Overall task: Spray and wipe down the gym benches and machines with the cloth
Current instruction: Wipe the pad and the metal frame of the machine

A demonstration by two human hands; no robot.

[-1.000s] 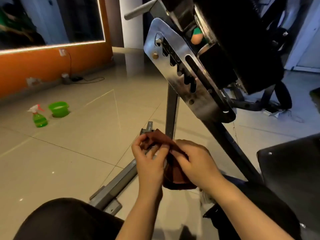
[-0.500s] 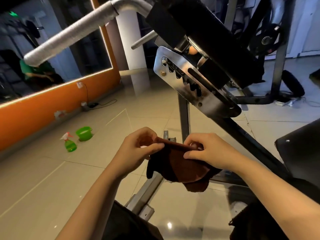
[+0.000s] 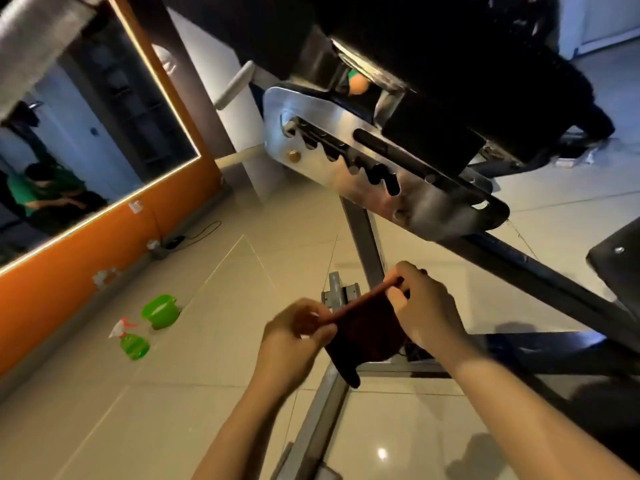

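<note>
Both hands pinch the top edge of the cloth point(image 3: 367, 330), the left hand point(image 3: 294, 336) at its lower left corner and the right hand point(image 3: 420, 306) at its upper right, so the edge runs taut on a slant between them and the rest hangs below. Just beyond the hands stands the machine's grey post point(image 3: 363, 237), with a floor rail point(image 3: 311, 427) running under them. Up and ahead of the right hand sits the notched steel plate point(image 3: 346, 168), its long axis sloping down to the right; the right hand is nearer it, so I judge that the wipe starts there. The spray bottle point(image 3: 131, 342) lies on the floor well off to the left, beside a green bowl point(image 3: 161, 311).
</note>
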